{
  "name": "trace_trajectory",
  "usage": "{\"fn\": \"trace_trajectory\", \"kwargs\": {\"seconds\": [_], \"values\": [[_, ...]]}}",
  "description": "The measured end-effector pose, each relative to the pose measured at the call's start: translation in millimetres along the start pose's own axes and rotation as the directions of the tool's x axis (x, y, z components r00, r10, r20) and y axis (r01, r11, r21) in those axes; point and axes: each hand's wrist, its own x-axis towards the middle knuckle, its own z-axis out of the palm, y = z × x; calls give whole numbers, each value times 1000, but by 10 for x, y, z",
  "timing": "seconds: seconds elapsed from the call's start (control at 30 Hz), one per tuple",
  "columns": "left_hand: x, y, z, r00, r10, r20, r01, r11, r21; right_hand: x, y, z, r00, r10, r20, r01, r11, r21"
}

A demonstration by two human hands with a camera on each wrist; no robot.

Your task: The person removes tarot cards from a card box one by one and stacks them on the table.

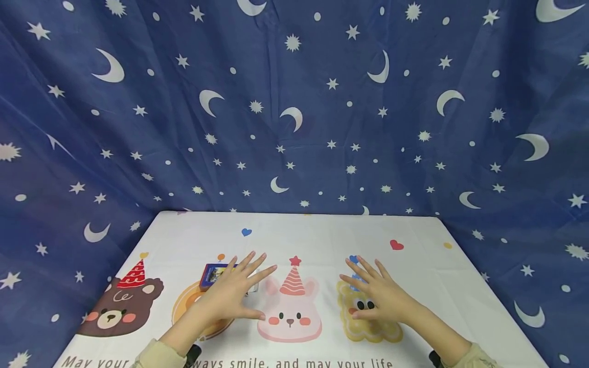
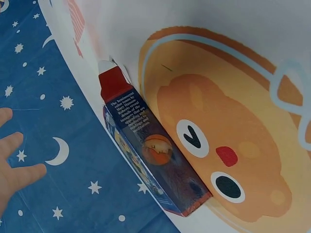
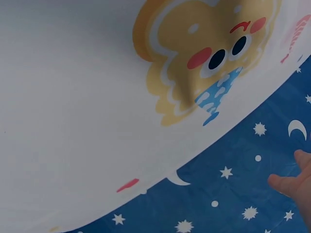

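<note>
A small blue card box [image 2: 150,145] with printed text and a moon picture lies on the printed tablecloth, its red end flap [image 2: 114,80] lifted. In the head view the box [image 1: 210,275] is partly hidden behind my left hand [image 1: 232,295]. That hand is spread over it, fingers straight and apart, holding nothing. My right hand [image 1: 384,296] is spread the same way above the yellow biscuit figure on the cloth, with nothing in it. At the edge of the right wrist view, part of the right hand [image 3: 294,184] shows.
The white tablecloth [image 1: 331,232] carries printed bear, rabbit and biscuit figures, with lettering along the near edge. A blue curtain [image 1: 257,138] with moons and stars hangs behind the table and at both sides.
</note>
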Motion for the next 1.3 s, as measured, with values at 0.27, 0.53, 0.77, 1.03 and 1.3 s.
{"fn": "trace_trajectory", "kwargs": {"seconds": [0.27, 0.53, 0.77, 1.03, 1.3], "values": [[42, 40, -11, 1000, 15, -3, -15, 999, -36, 7, 3, -29, 999, 18, 36, -18, 1000, 6], [73, 58, 0, 1000, 29, -7, -29, 999, -28, 39, 21, -51, 1000, 19, 19, -19, 1000, 10], [63, 67, 51, 1000, 7, 8, -6, 998, -56, 45, -3, -16, 999, 6, 33, -6, 1000, 22], [32, 56, 138, 1000, -15, 27, 16, 999, -42, 49, -59, 17, 998, 55, 33, -56, 997, 59], [41, 28, 126, 998, -5, 69, 12, 995, -98, 86, -44, 22, 996, 77, 51, -80, 995, 56]]}}
